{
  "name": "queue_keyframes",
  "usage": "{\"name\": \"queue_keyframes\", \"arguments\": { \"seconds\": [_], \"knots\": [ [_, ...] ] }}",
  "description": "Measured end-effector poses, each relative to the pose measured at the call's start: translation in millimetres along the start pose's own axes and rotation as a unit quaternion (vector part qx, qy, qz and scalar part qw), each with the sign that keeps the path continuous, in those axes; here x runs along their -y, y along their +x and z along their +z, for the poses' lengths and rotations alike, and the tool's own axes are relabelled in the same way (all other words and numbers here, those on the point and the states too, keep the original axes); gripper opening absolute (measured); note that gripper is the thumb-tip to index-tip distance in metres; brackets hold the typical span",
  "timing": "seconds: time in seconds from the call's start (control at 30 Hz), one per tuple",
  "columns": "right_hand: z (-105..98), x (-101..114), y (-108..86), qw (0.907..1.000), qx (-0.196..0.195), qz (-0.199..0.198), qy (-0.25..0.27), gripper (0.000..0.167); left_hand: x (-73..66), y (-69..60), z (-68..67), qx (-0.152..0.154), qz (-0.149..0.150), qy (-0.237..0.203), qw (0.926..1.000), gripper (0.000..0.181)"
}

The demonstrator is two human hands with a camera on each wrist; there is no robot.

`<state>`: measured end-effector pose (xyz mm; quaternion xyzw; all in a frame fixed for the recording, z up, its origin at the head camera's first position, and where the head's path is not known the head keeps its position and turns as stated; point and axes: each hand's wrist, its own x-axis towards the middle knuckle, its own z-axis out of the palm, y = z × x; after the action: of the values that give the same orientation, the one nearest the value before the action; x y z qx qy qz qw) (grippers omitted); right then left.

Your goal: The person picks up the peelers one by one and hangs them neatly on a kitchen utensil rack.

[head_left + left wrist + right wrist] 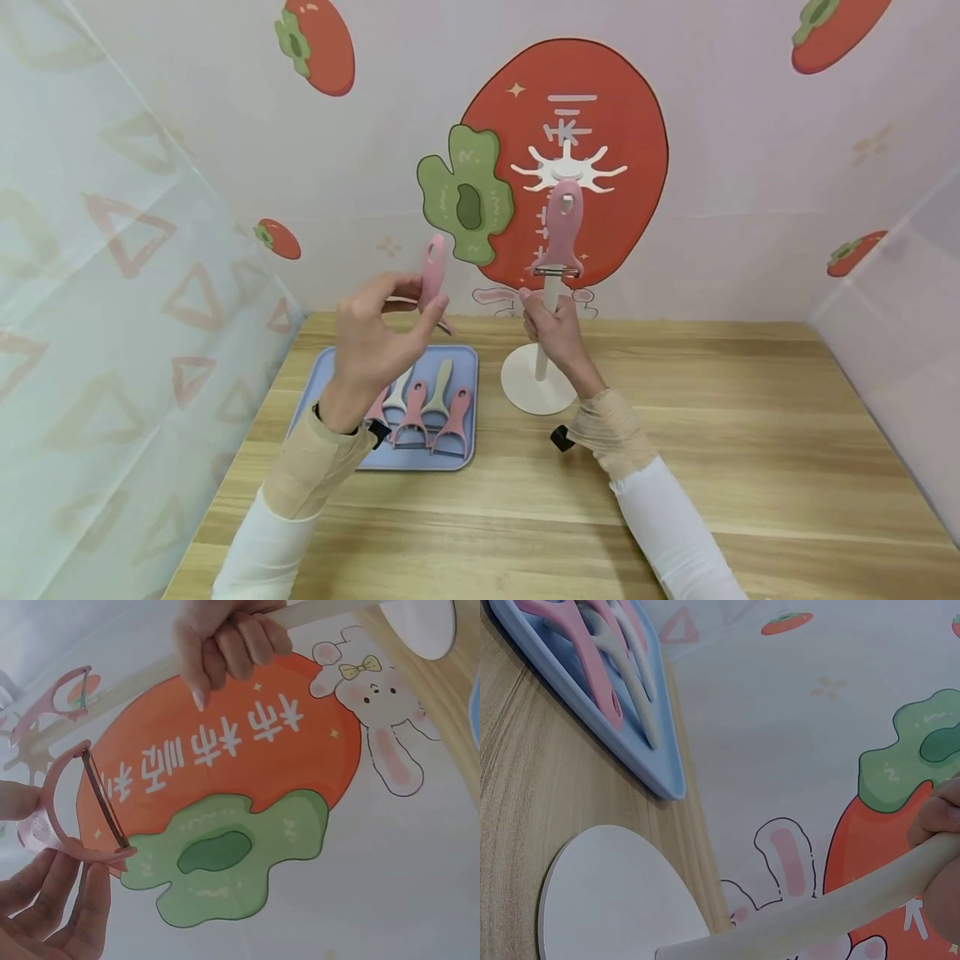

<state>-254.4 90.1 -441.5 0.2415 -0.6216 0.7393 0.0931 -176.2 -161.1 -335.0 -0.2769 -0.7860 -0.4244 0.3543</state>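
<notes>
My left hand [378, 333] pinches a pink peeler [432, 271] between thumb and fingers, its holed handle end up and its blade down. In the left wrist view the metal blade [103, 796] of that peeler faces away from the fingers. My right hand [557, 333] grips the post [552, 293] of a white stand below its ring of several hooks [567, 171]. A second pink peeler [564, 229] hangs by its handle hole from the hook nearest me. The held peeler is apart from the stand, to its left.
A blue tray [474, 367] at the left holds several pink and pale peelers [459, 412], partly hidden by my left arm. The stand's round white base [521, 383] rests on the wooden table [675, 417], right of the tray. A wall with printed persimmons [622, 100] rises behind.
</notes>
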Motion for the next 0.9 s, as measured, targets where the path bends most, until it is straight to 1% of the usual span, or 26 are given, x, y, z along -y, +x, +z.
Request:
{"name": "queue_keyframes", "arguments": {
  "seconds": [0.1,0.3,0.47,0.57,0.8,0.9],
  "knots": [
    [0,0,-0.1,1.0000,-0.001,0.001,0.004,0.056,-3.6,6.4,4.5,-0.007,0.012,0.000,0.9999,0.020],
    [-2,2,0.9,0.9999,-0.005,0.001,-0.014,0.057,-8.1,20.6,12.0,-0.016,0.018,-0.013,0.9996,0.021],
    [-2,3,0.5,0.9998,-0.006,0.010,-0.014,0.058,-10.1,30.4,16.4,-0.022,0.029,-0.022,0.9991,0.020],
    [-1,2,-0.2,0.9998,-0.005,0.014,-0.016,0.057,-12.5,34.4,18.0,-0.023,0.035,-0.029,0.9987,0.020],
    [-1,1,0.4,0.9998,-0.004,0.011,-0.014,0.056,-19.9,45.7,21.7,-0.013,0.046,-0.034,0.9983,0.021],
    [-1,0,0.5,0.9998,-0.003,0.010,-0.016,0.057,-22.4,50.7,23.6,-0.015,0.051,-0.041,0.9977,0.021]
  ]
}}
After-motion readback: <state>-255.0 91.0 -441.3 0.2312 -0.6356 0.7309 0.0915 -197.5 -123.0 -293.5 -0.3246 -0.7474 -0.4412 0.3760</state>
